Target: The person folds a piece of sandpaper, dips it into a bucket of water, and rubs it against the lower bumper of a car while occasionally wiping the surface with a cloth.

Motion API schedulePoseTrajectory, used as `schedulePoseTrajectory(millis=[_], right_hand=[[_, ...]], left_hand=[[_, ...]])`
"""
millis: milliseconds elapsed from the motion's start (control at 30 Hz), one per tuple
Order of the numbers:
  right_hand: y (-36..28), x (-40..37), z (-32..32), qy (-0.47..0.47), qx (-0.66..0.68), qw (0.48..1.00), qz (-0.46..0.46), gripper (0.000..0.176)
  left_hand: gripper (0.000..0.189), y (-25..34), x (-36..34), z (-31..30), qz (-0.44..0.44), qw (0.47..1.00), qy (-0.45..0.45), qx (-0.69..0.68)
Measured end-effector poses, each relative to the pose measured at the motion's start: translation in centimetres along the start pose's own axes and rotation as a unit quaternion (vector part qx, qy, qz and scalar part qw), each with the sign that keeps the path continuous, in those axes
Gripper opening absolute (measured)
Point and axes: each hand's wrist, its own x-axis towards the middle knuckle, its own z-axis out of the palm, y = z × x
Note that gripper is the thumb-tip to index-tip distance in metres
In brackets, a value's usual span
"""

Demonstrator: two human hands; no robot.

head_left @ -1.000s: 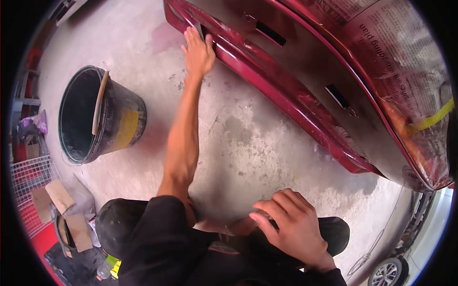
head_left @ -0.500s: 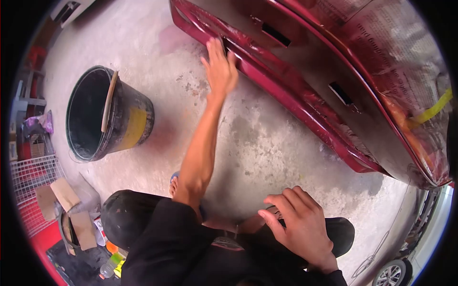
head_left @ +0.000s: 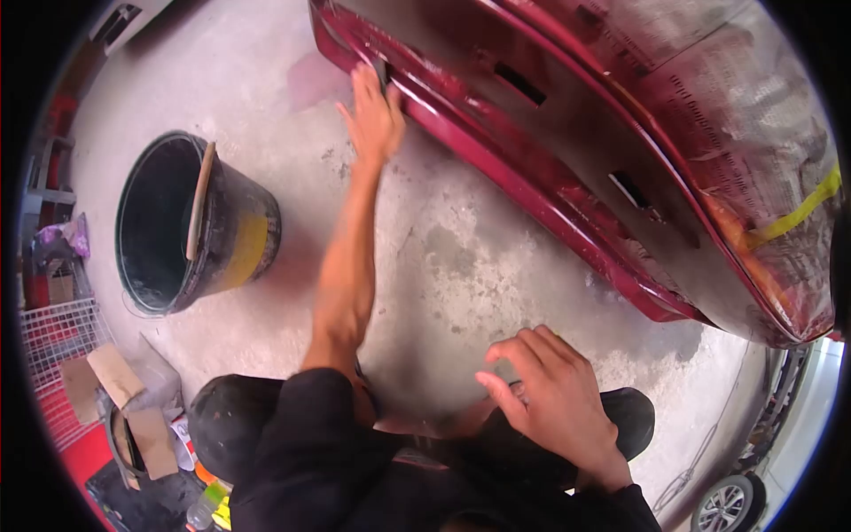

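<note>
My left hand (head_left: 375, 120) reaches far forward to the lower edge of a glossy maroon car bumper (head_left: 496, 155). Its fingers press along that edge around a thin dark pad (head_left: 381, 71), which looks like folded sandpaper and is partly hidden by the fingers. The hand is slightly smeared by motion. Nearer to my body, my right hand (head_left: 554, 395) hovers above my right knee with curved fingers and the thumb apart, nothing in it. Dark rectangular slots (head_left: 520, 82) show in the bumper's inner face.
A black bucket (head_left: 257, 239) with a yellow patch stands left on the stained concrete floor (head_left: 452, 266). Newspaper (head_left: 700, 97) and yellow tape (head_left: 802, 208) cover the bumper's far side. Cardboard pieces (head_left: 115, 377) and bottles lie lower left. A car wheel (head_left: 729, 505) shows lower right.
My left hand has slid left and forward along the bumper's edge with the dark pad. The right hand has barely moved. The whole view has shifted slightly.
</note>
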Motion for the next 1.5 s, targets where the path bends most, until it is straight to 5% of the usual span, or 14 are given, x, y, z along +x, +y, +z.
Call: schedulePoseTrajectory(millis=[67, 200, 300, 433, 567, 733, 933, 1033, 1333, 1433, 1500], right_hand=[[0.1, 0.0, 0.5, 0.007, -0.015, 1.0, 0.008, 0.022], [-1.1, 1.1, -0.1, 0.017, -0.014, 1.0, -0.009, 0.022], [-0.5, 1.5, 0.1, 0.018, 0.009, 1.0, 0.005, 0.022], [0.1, 0.8, 0.9, 0.051, -0.001, 0.999, 0.016, 0.024], [-1.0, 1.5, 0.3, 0.057, 0.024, 0.998, 0.009, 0.024], [0.2, 0.7, 0.6, 0.045, 0.0, 0.998, 0.047, 0.024], [-0.2, 1.3, -0.1, 0.025, 0.01, 0.999, 0.039, 0.025], [0.9, 1.4, 0.3, 0.032, 0.02, 0.998, 0.044, 0.025], [1.4, 3.4, 0.2, 0.032, 0.033, 0.997, 0.058, 0.026], [2.6, 3.0, 1.5, 0.05, 0.03, 0.997, 0.055, 0.027], [3.0, 3.1, 1.5, 0.047, -0.004, 0.996, 0.073, 0.026]], left_hand=[[0.068, -0.1, 2.2, -1.4, -0.031, 0.999, -0.021, -0.005], [0.07, 2.9, -5.5, 2.0, 0.032, 0.998, 0.024, -0.044], [0.071, 1.2, -2.8, 1.1, 0.045, 0.999, 0.007, 0.025], [0.069, -0.5, 3.3, -0.6, -0.058, 0.998, -0.007, -0.039], [0.073, 3.2, -2.8, 1.4, -0.045, 0.998, 0.014, -0.048], [0.074, -1.7, 5.3, 0.0, -0.077, 0.994, 0.016, -0.074], [0.073, 0.4, 0.6, 1.6, -0.066, 0.996, 0.025, -0.056], [0.073, -2.8, 6.3, 0.9, -0.087, 0.994, 0.04, -0.044], [0.05, -2.9, 4.9, 3.9, -0.005, 0.978, 0.196, -0.072], [0.049, -5.6, 12.0, 0.2, -0.09, 0.987, 0.103, -0.087], [0.047, -5.5, 11.5, 0.5, -0.093, 0.98, 0.137, -0.113]])
